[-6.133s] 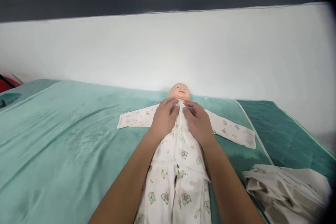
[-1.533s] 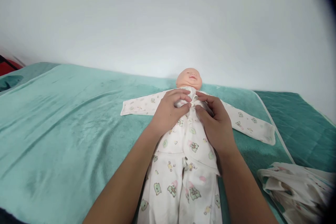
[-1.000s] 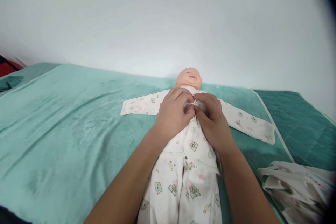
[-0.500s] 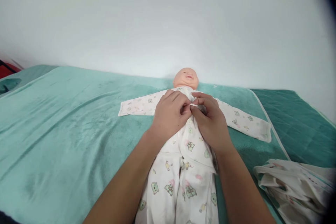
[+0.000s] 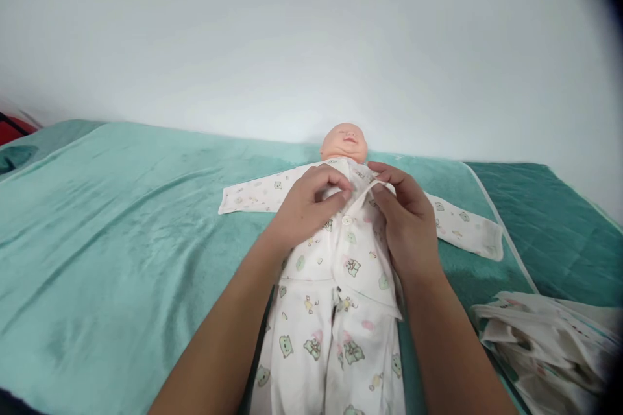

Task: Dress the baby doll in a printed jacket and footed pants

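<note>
A doll (image 5: 344, 141) lies face up in a white long-sleeved baby shirt (image 5: 363, 266) printed with small green animals, and matching pants (image 5: 311, 343). My right hand (image 5: 409, 214) pinches the edge of the shirt's front flap between thumb and fingers and holds it lifted at the chest. Over the other side of the chest, my left hand (image 5: 311, 204) is loosely curled, with thumb and fingertips slightly apart and nothing visible between them. A round button (image 5: 347, 220) shows on the front just below the hands. Both sleeves are spread out sideways.
The doll lies on a teal blanket (image 5: 146, 227) with a few folds. Crumpled white printed cloth (image 5: 545, 343) lies at the lower right. A darker green quilted cover (image 5: 549, 227) is beyond the blanket's white edge. A white wall (image 5: 311, 45) rises behind the doll's head.
My right hand has moved right and slightly up, drawing the flap edge away. My left hand has parted from it, its fingers loosening, and the button has come into sight.
</note>
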